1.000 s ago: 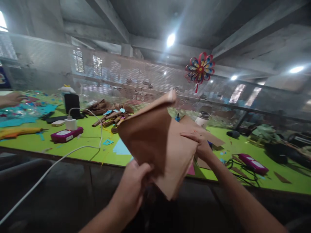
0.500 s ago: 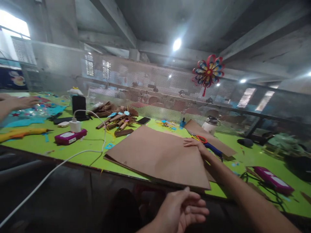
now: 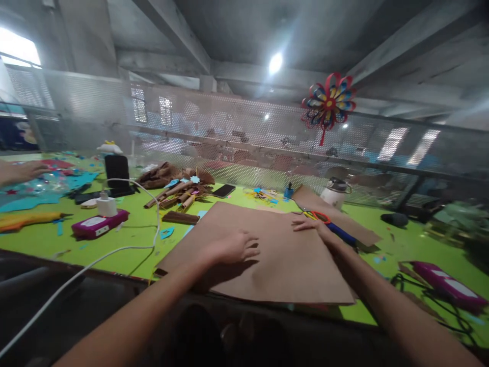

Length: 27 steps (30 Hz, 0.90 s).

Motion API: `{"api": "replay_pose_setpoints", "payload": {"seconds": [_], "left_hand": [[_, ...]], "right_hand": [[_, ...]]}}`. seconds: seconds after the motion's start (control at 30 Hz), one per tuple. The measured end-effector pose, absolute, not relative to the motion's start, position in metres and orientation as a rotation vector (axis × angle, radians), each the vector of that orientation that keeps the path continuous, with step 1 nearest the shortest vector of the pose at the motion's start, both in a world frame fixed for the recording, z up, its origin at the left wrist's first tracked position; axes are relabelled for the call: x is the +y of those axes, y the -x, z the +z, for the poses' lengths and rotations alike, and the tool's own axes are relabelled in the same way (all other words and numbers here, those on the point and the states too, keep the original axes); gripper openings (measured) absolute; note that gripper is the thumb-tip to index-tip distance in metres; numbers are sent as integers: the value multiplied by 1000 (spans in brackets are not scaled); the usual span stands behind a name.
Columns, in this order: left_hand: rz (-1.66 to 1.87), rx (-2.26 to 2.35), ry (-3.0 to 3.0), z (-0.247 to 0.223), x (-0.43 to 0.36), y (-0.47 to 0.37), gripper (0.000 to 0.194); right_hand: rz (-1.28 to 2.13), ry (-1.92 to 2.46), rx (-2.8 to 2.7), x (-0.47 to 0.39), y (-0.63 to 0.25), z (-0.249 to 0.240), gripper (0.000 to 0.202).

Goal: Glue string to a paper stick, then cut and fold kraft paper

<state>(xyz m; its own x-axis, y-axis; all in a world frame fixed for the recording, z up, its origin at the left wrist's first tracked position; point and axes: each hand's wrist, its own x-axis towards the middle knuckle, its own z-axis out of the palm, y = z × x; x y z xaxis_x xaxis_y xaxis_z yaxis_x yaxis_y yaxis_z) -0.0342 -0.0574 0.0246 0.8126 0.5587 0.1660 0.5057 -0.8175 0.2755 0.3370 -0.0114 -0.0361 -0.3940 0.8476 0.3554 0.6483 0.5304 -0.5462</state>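
A large folded sheet of brown kraft paper [image 3: 282, 270] lies on the green table, its near edge jutting slightly past the table's front edge. Over the left-middle of the sheet is my left hand [image 3: 239, 247], fingers apart and holding nothing; a shadow falls beneath it, and I cannot tell whether it touches. My right hand [image 3: 307, 223] rests flat on the sheet's far right part with its fingers spread. Just beyond it lie scissors with orange and yellow handles [image 3: 319, 216] and a dark blue tool handle [image 3: 342, 234].
Rolled brown paper pieces [image 3: 183, 191], a phone [image 3: 224, 190] and a white bottle [image 3: 334, 192] stand or lie behind. Left are a purple power strip [image 3: 100, 223], a white cable [image 3: 157, 219] and a yellow glue gun [image 3: 30, 220]. Another person's hand [image 3: 26, 171] is at far left.
My left hand has risen from below the table edge to over the kraft paper. My right hand stays on the sheet. The view has shifted slightly.
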Motion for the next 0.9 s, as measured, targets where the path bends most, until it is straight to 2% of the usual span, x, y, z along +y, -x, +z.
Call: {"api": "replay_pose_setpoints", "payload": {"seconds": [0.17,0.4,0.53,0.7,0.8,0.9], "left_hand": [[172,874,-2882,6,-44,39,55],[197,1041,-2941,-12,-37,39,59],[204,1130,-2928,-17,-41,33,56],[134,1162,-2904,-16,-42,28,57],[81,1123,-2894,-9,-37,28,60],[-12,1034,-2877,4,-33,31,66]], "right_hand": [[322,1259,-2136,-6,-332,-46,64],[127,1455,-2045,-27,-336,-22,39],[57,1514,-2019,-74,-313,5,39],[300,1260,-2427,-151,-232,12,47],[390,1356,-2509,-177,-207,5,57],[385,1429,-2483,-186,-210,2,59]]}}
